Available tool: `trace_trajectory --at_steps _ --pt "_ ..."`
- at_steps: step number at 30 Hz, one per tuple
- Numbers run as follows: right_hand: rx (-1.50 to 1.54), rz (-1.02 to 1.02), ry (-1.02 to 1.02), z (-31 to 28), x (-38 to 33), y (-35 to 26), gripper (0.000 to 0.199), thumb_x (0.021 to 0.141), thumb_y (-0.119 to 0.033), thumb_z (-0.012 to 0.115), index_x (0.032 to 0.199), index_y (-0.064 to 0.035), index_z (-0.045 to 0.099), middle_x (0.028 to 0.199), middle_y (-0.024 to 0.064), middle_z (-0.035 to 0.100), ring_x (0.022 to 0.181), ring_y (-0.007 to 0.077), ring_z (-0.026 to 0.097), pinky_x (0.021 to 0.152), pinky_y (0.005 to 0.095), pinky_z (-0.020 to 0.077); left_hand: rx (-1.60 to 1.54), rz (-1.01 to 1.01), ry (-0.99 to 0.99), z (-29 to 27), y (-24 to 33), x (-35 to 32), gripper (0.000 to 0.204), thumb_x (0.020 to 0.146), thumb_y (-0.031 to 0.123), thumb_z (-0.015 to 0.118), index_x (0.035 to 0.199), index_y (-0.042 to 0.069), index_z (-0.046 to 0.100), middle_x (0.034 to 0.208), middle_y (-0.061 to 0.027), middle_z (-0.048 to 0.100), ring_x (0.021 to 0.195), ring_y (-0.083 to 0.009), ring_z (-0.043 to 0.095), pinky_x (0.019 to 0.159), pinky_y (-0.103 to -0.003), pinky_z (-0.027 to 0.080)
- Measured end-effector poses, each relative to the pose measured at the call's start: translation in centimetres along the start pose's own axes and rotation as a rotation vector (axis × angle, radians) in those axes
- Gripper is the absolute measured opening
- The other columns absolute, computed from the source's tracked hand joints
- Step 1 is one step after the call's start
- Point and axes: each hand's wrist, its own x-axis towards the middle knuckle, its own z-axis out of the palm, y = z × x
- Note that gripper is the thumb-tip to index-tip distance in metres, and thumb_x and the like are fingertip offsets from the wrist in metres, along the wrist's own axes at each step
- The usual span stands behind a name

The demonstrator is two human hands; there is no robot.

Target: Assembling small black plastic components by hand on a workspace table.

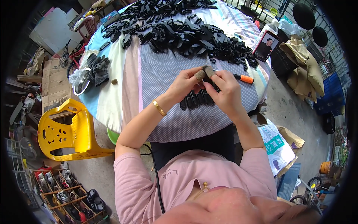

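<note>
My left hand (185, 83) and my right hand (226, 89) meet above the near part of the table, fingers bent and pressed together. Brownish coverings wrap some fingertips. Whatever the two hands hold between them is small and mostly hidden by the fingers. Just below them, a row of slim black parts (194, 101) lies on the dotted cloth. To the right of my right hand rests a tool with an orange and black handle (246, 78). Beyond the hands spreads a large heap of black plastic pieces (179, 35), with smaller black pieces (235, 50) at its right end.
A phone (266, 45) stands upright at the table's right edge. Dark gloves (100, 71) lie at the left, by a white-rimmed container (80, 88). A yellow chair (80, 128) stands left of the table. Paper sacks (304, 69) and a printed bag (275, 147) are on the right.
</note>
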Motion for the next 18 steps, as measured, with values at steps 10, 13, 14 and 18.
trace_trajectory --at_steps 10,13,14,18 --pt "-0.163 0.471 -0.191 -5.1 -3.8 8.6 0.025 0.070 -0.012 0.065 0.093 -0.0035 0.064 0.074 0.0107 0.058 0.064 0.0231 0.058 0.059 0.0328 0.0464 1.706 0.659 0.364 -7.5 -0.2 7.0 0.033 0.071 -0.001 0.053 0.101 0.009 0.061 0.096 -0.0075 0.058 0.095 -0.0255 0.050 0.080 -0.034 0.045" --pt "-0.142 0.441 -0.272 -4.3 -3.8 8.7 0.024 0.070 -0.012 0.067 0.093 -0.0045 0.066 0.076 0.0100 0.059 0.062 0.0205 0.056 0.060 0.0305 0.0460 1.886 0.619 0.247 -8.7 -0.5 7.9 0.031 0.071 0.003 0.053 0.101 0.010 0.060 0.095 -0.0044 0.057 0.094 -0.0234 0.050 0.078 -0.032 0.044" --pt "-0.092 0.458 -0.309 -4.1 -3.8 8.6 0.021 0.071 -0.013 0.065 0.091 -0.0056 0.066 0.076 0.0117 0.059 0.067 0.0251 0.058 0.063 0.0334 0.0463 1.886 0.623 0.245 -8.6 -0.5 8.1 0.031 0.071 0.003 0.053 0.101 0.010 0.060 0.095 -0.0044 0.057 0.094 -0.0234 0.050 0.078 -0.032 0.044" --pt "-0.069 0.353 -0.195 -3.2 -4.1 9.6 0.018 0.076 -0.016 0.063 0.089 -0.0045 0.066 0.079 0.0133 0.061 0.074 0.0286 0.060 0.068 0.0343 0.0463 2.016 0.586 0.175 -8.3 -0.5 8.2 0.038 0.070 0.003 0.055 0.107 0.010 0.057 0.098 -0.0027 0.056 0.097 -0.0214 0.049 0.082 -0.031 0.042"
